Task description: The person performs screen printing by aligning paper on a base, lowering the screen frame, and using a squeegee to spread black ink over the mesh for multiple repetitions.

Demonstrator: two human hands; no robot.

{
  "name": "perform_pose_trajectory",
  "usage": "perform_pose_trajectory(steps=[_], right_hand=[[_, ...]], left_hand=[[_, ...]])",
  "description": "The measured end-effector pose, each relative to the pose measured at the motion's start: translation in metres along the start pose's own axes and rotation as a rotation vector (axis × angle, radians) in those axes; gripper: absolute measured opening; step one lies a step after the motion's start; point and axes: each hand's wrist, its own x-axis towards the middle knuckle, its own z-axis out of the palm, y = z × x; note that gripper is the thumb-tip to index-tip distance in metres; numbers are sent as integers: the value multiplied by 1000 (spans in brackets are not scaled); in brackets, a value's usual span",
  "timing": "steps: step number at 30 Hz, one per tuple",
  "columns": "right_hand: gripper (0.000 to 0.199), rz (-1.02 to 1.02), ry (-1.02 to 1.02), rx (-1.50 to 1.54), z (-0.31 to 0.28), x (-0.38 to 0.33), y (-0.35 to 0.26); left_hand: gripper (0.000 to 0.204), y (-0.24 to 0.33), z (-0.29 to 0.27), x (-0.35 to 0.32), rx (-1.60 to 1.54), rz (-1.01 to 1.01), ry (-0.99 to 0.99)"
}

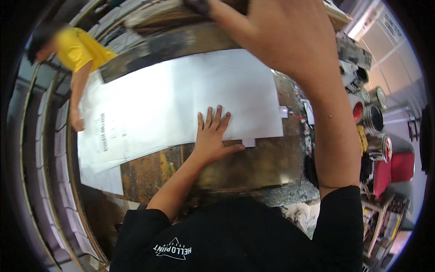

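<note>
This is a busy workshop with a worn brown table (253, 172) in the middle. On the left is a tall rack (45, 181) full of pale stacks. At the far left, a person in a yellow shirt (81, 47) has a hand (78, 123) by the end of the big white sheet (240, 90); I cannot tell if they touch. The sheet lies across the table. My guess is that a soft, flat push helps most here, so it stays smooth and does not slide. The left hand (212, 139) lies flat at its near edge, fingers spread wide. The right hand (290, 38) is up high at the far right, thumb out; its other fingertips are hidden, so I cannot tell what they do.

The sheet is thin, long and smooth, with black print at its left end. The table is rough and patchy. Round cans (374, 118) and a red chair (402, 167) are on the right.
</note>
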Motion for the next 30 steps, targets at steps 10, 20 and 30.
perform_pose_trajectory(steps=[10, 20, 30], right_hand=[[57, 67, -84, 25, -18, 8, 9], [56, 128, -100, -69, -18, 7, -14], [43, -62, -158, -108, 0, -43, -6]], left_hand=[[128, 84, 35, 53, -37, 178, 106], [127, 83, 49, 45, 13, 241, 147], [101, -23, -148, -21, -1450, -324, 766]])
